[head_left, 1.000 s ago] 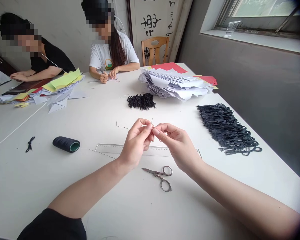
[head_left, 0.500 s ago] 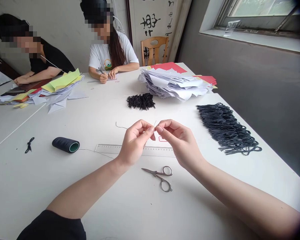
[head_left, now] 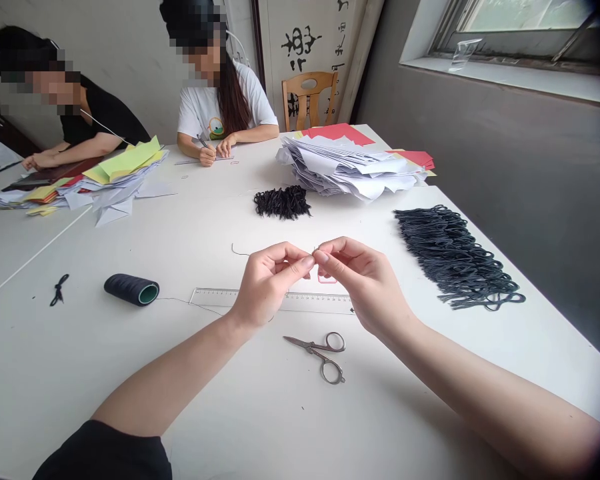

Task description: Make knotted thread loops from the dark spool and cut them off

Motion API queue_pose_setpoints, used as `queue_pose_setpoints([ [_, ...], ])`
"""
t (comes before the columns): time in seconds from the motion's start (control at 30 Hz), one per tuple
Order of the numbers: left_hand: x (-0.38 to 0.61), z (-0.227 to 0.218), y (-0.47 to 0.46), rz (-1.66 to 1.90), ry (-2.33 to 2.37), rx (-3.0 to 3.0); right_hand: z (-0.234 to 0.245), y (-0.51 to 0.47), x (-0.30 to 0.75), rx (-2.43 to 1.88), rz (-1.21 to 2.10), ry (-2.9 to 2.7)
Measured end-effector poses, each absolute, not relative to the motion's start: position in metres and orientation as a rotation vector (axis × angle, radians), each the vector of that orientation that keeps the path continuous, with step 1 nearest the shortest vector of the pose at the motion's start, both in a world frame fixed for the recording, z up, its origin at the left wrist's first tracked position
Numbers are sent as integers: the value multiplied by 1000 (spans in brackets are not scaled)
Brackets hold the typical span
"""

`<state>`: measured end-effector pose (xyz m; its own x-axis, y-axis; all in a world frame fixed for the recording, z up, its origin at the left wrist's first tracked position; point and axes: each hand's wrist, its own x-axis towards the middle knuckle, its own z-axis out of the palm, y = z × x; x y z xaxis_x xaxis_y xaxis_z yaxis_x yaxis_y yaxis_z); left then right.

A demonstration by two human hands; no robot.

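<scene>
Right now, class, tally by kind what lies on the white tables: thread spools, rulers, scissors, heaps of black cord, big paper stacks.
Black thread spool: 1
Clear plastic ruler: 1
Small steel scissors: 1
Heaps of black cord, small and large: 2
Big paper stacks, right and left: 2
Total: 7

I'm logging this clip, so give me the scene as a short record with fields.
Left hand: fingertips pinched on a fine dark thread
Right hand: pinched at the same spot; needle too small to confirm
Below hands: ruler, scissors
Left side: spool, lying down
Right side: black cord loops
Far end: paper stack
Surface: white table
</scene>
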<state>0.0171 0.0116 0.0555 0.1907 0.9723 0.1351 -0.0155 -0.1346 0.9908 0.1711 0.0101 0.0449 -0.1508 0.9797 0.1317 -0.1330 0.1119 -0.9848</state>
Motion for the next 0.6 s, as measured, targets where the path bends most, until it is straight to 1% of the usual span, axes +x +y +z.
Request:
queue_pose_setpoints([
  [0.2,18,58,9,1165,1041,1390,44,11,171,-960,1294,-1302],
  [0.47,16,57,11,1171,988,1342,47,18,177,-863,1376,-1317],
  [0.6,16,56,10,1141,983,1320,43,22,177,-833,1362,-1358],
])
